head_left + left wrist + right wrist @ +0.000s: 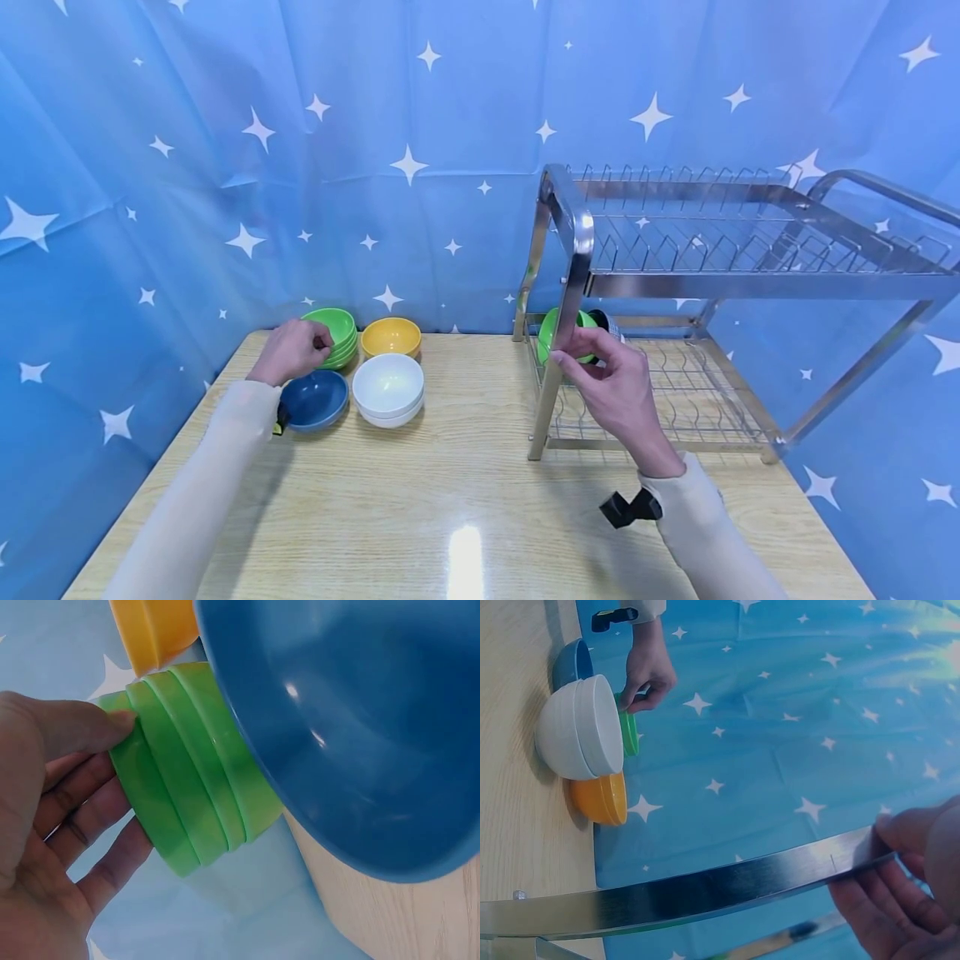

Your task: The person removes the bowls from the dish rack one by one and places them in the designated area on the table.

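At the far left of the table, my left hand (288, 354) pinches the rim of the top bowl in a stack of green bowls (330, 321). In the left wrist view its thumb (112, 729) lies on the rim side of the green stack (195, 765), with the fingers spread around the edge. A dark blue bowl (317, 400) sits just in front of that stack. My right hand (622, 387) holds the front left post (545, 408) of a metal dish rack, thumb on one side and fingers on the other; the right wrist view shows this grip on the post (705, 896).
Beside the green stack stand a yellow bowl (392, 337) and stacked white bowls (388, 387). On the rack's lower shelf (660, 446), green bowls (547, 333) and a dark patterned bowl (603, 321) lean behind the post. The wire upper shelf (750, 285) overhangs it. A blue starry curtain (465, 108) hangs behind.
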The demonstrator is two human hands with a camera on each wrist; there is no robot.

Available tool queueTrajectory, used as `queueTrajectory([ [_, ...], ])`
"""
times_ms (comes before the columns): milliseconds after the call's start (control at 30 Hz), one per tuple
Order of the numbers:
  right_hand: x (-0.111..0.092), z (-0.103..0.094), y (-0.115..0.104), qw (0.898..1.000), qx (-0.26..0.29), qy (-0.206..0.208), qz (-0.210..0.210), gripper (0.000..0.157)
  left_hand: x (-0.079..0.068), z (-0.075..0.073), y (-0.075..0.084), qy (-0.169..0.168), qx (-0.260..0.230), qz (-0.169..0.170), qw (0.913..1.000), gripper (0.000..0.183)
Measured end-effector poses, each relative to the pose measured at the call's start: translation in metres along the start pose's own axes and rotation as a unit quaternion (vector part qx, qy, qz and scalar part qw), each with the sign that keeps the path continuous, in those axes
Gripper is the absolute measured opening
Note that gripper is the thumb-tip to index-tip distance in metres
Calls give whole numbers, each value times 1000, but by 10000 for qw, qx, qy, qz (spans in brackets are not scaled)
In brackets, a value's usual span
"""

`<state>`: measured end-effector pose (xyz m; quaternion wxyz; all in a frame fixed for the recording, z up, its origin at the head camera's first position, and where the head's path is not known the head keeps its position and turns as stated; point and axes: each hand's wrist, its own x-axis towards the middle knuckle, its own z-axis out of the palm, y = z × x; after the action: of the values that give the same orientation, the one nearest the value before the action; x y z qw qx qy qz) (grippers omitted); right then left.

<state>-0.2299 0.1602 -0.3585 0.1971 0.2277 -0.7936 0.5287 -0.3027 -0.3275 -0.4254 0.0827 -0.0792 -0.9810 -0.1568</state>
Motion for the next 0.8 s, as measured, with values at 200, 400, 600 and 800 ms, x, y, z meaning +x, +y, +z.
queueTrajectory([
  [200, 0, 0, 2, 10000, -55, 0, 4, 20, 0, 0, 1, -84, -123, -75, 9999, 12],
  [400, 1, 0, 4, 10000, -26, -15, -17, 18, -1, -2, 2, -289, -296, -246, 9988, 18],
  [600, 2, 0, 4, 10000, -7, -70, -55, 17, -5, -6, 6, -200, -722, -336, 9966, 40],
  [800, 1, -1, 3, 10000, 1, -72, -50, 17, -5, -8, 15, 280, -1126, -287, 9928, 61],
])
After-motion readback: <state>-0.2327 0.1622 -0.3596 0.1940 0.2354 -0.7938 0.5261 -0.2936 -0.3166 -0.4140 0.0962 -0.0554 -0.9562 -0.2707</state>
